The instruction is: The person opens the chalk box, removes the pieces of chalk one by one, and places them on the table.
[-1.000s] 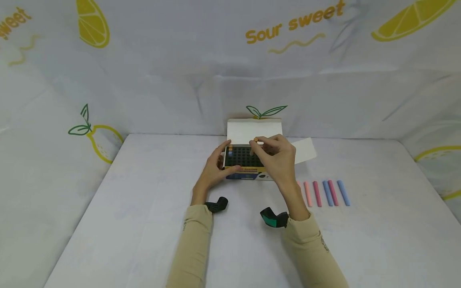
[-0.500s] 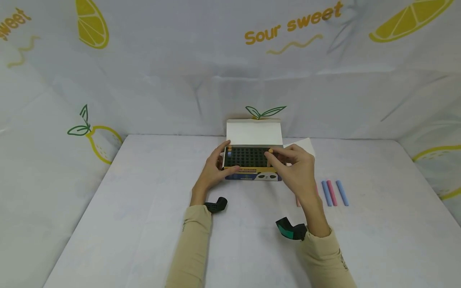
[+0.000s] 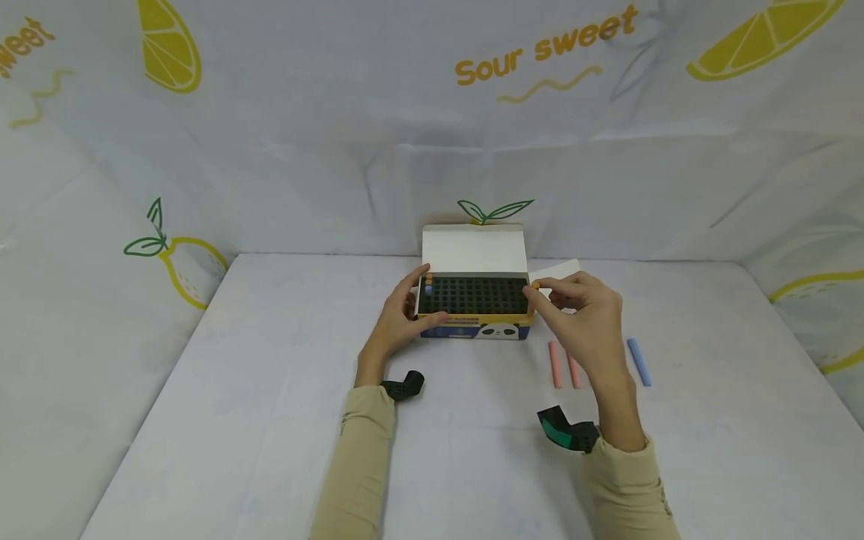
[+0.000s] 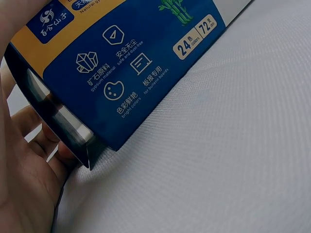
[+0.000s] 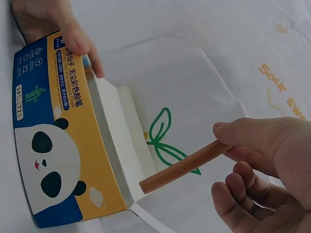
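Note:
A blue and yellow chalk box with a panda on its front stands with its white lid raised. Inside is a dark tray of round holes; orange and blue chalk ends show at its left end. My left hand grips the box's left end, thumb along the front edge; its fingers show beside a loose side flap. At the right end, my right hand pinches an orange-brown chalk stick by one end. In the right wrist view, the stick's free end points toward the box.
Pink chalk sticks and a blue one lie on the white table, right of the box; my right hand and forearm hide others. A white flap sticks out at the box's right. Behind rises a lemon-printed cloth.
My right hand has moved right with the chalk stick, from over the tray to the box's right end, uncovering the holes and the panda. My left hand stays at the box.

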`<state>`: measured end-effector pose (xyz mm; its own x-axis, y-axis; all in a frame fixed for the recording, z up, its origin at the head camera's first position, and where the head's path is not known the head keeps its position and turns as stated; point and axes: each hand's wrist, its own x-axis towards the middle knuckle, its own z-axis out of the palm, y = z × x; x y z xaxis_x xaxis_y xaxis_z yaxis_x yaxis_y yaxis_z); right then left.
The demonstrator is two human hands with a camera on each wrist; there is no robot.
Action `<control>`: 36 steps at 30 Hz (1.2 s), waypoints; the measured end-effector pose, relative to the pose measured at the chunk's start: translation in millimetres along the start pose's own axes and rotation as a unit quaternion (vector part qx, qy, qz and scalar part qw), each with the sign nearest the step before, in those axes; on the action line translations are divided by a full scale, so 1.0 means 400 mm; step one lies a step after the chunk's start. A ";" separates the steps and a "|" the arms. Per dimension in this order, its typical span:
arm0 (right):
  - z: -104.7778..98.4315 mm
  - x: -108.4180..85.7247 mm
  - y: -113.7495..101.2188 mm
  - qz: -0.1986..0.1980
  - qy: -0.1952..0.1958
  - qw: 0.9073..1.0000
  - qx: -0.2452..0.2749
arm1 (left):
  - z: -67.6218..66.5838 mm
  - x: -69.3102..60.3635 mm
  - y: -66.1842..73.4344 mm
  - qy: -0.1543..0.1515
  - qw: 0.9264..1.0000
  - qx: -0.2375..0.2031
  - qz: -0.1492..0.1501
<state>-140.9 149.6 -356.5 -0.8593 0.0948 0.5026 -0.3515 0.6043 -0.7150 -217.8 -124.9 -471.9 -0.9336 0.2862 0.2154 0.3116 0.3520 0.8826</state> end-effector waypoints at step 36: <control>-0.328 -0.052 0.257 0.322 -0.128 0.920 -0.184 | -0.001 0.000 -0.002 -0.002 1.000 -0.010 0.002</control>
<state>-110.5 313.4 -376.5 -0.9212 0.3658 -0.1329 0.3704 0.7189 -0.5882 -217.9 -125.5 -472.4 -0.9317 0.2910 0.2174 0.3116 0.3326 0.8901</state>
